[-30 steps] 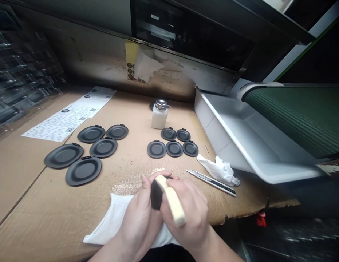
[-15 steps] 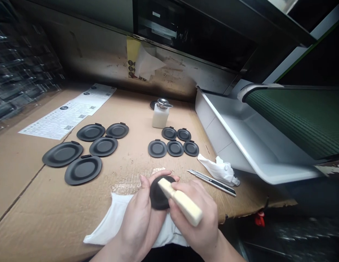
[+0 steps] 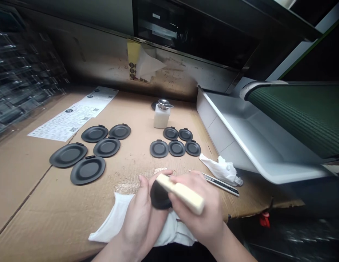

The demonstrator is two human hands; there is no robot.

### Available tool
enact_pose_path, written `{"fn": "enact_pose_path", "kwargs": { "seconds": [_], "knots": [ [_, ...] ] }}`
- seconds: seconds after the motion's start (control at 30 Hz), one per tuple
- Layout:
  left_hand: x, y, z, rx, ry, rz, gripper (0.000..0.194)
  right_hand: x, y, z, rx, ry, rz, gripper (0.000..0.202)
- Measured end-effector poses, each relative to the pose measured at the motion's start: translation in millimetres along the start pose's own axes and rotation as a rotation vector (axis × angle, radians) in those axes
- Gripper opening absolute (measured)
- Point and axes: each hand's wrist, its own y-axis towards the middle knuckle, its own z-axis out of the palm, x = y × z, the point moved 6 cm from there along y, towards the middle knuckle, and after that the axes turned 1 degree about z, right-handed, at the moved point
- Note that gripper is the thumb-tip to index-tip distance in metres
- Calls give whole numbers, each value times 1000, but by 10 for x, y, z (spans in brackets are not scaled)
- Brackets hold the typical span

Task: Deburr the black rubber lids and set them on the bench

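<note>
Low in the middle, my left hand [image 3: 140, 216] cups a black round lid [image 3: 159, 194], its fingers curled behind the lid's edge. My right hand [image 3: 200, 207] is closed around a cream-coloured brush-shaped tool [image 3: 185, 194], with its narrow head over the lid's face. The underside of that head is hidden, so bristles cannot be made out. Beneath both hands lies a white cloth [image 3: 114, 218]. Ahead of them sit several smaller black lids [image 3: 176, 148] with short tabs, and to the left several larger ones [image 3: 88, 170].
A white pump bottle [image 3: 161, 117] stands behind the small lids. On the right are a crumpled white cloth [image 3: 221, 169], a utility knife [image 3: 224, 186] and a grey bin [image 3: 226, 145] beside a green conveyor belt [image 3: 303, 112]. Printed sheets [image 3: 73, 116] lie at the back left on the cardboard [image 3: 49, 211].
My right hand and the cream tool have shifted slightly right and now cover more of the lid and the knife's tip. The whole view has drifted a little rightward.
</note>
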Motion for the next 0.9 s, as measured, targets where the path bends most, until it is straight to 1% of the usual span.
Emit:
{"fn": "enact_pose_path", "kwargs": {
  "seconds": [0.03, 0.1, 0.17, 0.27, 0.33, 0.37, 0.47, 0.53, 0.57, 0.63, 0.7, 0.8, 0.87, 0.9],
  "knots": [
    [-4, -3, -6, -13, 9, 1, 45, 10, -22, 27, 30, -32, -46, 26],
    [-10, -14, -9, -23, 31, 0, 45, 19, -59, 73, 24, -74, -103, 26],
    [-9, -31, -10, -34, 48, -16, 45, 27, -75, 118, 13, -60, -105, 26],
    [-12, -57, -12, -56, 68, -31, 50, 71, -64, 183, 99, -23, -86, 20],
    [-16, -63, -10, -61, 88, -20, 53, 98, -42, 191, 163, -30, -96, 17],
    [-13, -61, -1, -48, 88, -18, 53, 100, -27, 178, 170, -46, -103, 16],
    [5, -43, 39, 27, 39, -15, 52, 64, 19, 115, 103, -125, -103, 18],
    [8, -35, 45, 45, 8, -16, 50, 47, 30, 98, 54, -151, -96, 19],
    [9, -34, 36, 32, 11, -22, 51, 46, 29, 111, 61, -140, -95, 18],
    [12, -40, 16, -4, 41, -44, 53, 53, 24, 154, 118, -93, -95, 17],
    [11, -49, 20, -6, 54, -55, 55, 53, 25, 184, 171, -63, -95, 15],
    [5, -58, 52, 41, 17, -43, 53, 31, 33, 159, 140, -83, -92, 16],
    [2, -61, 42, 37, 16, -36, 52, 36, 7, 139, 125, -79, -107, 18],
    [1, -62, 27, 20, 28, -35, 53, 46, -18, 132, 141, -63, -120, 17]
  ]
}}
